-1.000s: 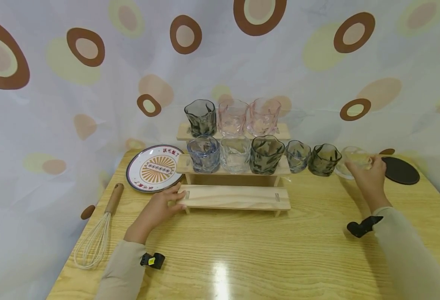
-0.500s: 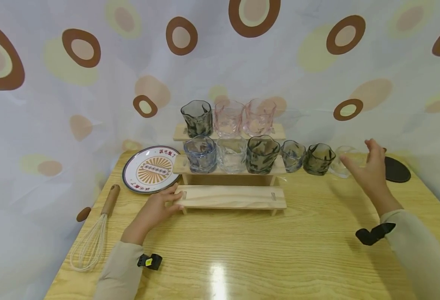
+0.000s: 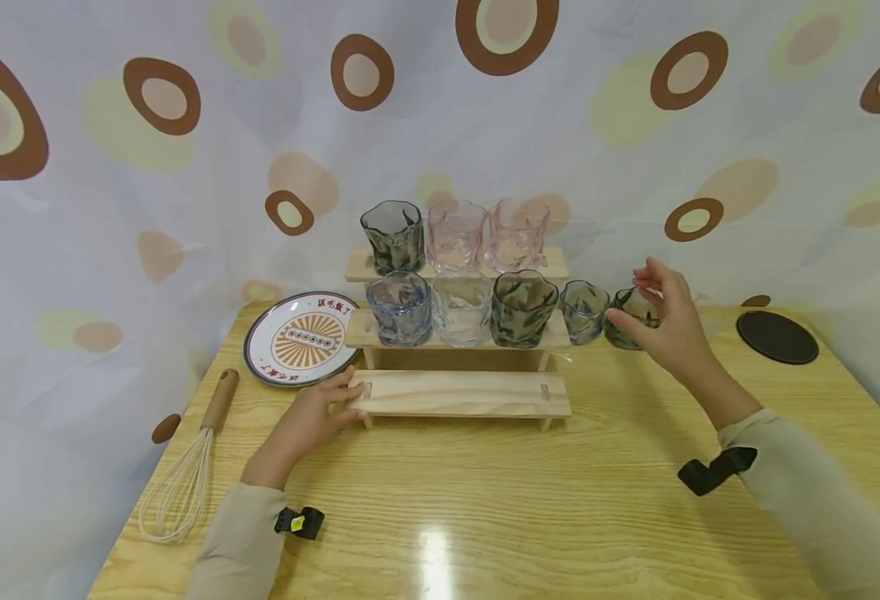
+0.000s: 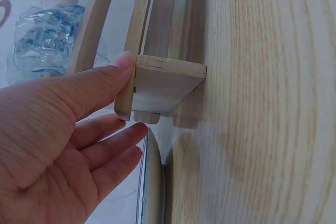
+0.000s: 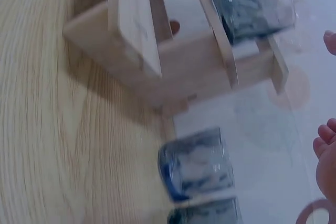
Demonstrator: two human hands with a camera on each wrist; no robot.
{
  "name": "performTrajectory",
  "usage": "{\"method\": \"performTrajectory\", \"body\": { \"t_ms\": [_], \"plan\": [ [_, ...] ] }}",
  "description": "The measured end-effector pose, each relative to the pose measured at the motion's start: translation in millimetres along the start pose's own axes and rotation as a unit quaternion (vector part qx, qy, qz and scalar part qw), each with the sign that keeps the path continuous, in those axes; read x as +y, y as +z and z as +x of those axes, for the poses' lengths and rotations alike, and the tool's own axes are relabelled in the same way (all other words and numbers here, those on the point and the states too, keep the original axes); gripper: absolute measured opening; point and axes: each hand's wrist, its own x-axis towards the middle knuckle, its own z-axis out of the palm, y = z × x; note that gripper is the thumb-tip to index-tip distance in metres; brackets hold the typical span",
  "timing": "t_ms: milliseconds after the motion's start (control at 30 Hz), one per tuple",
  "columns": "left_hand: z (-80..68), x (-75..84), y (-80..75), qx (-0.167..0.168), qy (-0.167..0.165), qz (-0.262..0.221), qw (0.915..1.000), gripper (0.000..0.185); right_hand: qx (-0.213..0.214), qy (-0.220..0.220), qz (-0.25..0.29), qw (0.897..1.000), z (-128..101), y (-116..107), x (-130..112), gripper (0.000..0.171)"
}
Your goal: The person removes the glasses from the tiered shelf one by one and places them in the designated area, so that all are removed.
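My left hand [image 3: 308, 425] pinches the left end of the lowest board of a three-tier wooden display rack [image 3: 458, 393]. Its thumb lies along the board's edge in the left wrist view, fingers behind. My right hand [image 3: 668, 333] hovers, fingers spread, before a dark grey glass [image 3: 620, 340] standing right of the rack and partly covered by the hand. A small bluish glass [image 3: 584, 312] stands between that glass and the rack. The middle tier holds a blue glass [image 3: 400, 312], a clear glass [image 3: 461, 312] and a grey glass [image 3: 524, 312].
On the top tier are a grey glass [image 3: 393, 242] and two pink glasses [image 3: 457, 242]. A patterned plate [image 3: 260, 342] leans at the left, with a whisk [image 3: 192, 475] before it. A black round mat [image 3: 777, 337] lies at the right, and a patterned cloth [image 3: 597, 50] hangs behind.
My right hand has let go of a clear glass at the right and moved left to the dark grey glass. The left hand keeps its hold on the board.
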Motion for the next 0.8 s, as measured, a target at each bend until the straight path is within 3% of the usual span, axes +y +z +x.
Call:
{"method": "performTrajectory", "body": {
  "t_ms": [233,433,800],
  "plan": [
    [0.7,-1.4,0.2,0.003,0.008,0.002,1.0000,0.047,-0.054,-0.038,0.022,0.998,7.0,30.8,-19.4,0.087],
    [0.5,-1.6,0.3,0.008,0.010,0.000,0.9999,0.047,-0.082,-0.021,0.051,0.995,12.9,52.4,-30.6,0.084],
    [0.3,-1.7,0.6,0.001,0.001,-0.006,1.0000,0.047,-0.085,0.015,0.065,0.994,21.9,75.5,-34.4,0.084]
  ]
}}
